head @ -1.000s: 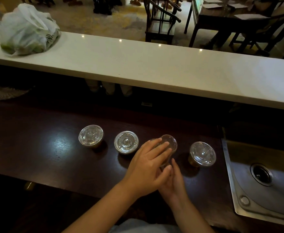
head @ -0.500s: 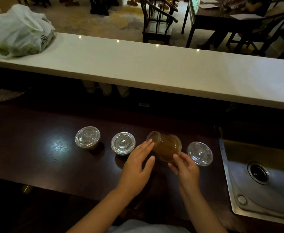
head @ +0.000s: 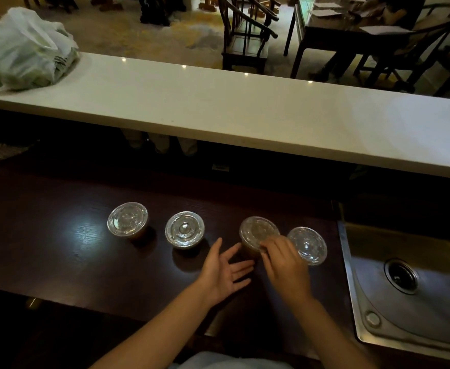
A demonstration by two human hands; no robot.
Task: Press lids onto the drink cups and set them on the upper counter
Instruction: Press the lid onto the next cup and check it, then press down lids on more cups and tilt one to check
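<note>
Several clear drink cups with clear lids stand in a row on the dark lower counter (head: 58,251). The third cup (head: 257,231), holding brown drink, stands upright again, and my right hand (head: 285,265) grips its near side with the fingers on the lid's edge. My left hand (head: 225,272) is open, palm turned up, just left of that cup and apart from it. The other cups are the left one (head: 127,219), the second (head: 184,229) and the right one (head: 308,245). The white upper counter (head: 245,113) runs across behind them.
A white plastic bag (head: 24,50) with green contents lies at the upper counter's left end. A steel sink (head: 415,291) sits right of the cups. Dark chairs (head: 247,35) and a table (head: 351,27) stand beyond the counter.
The third cup was tilted on its side between both hands; now it stands upright. My left hand has let go and opened, while my right hand stays on the cup.
</note>
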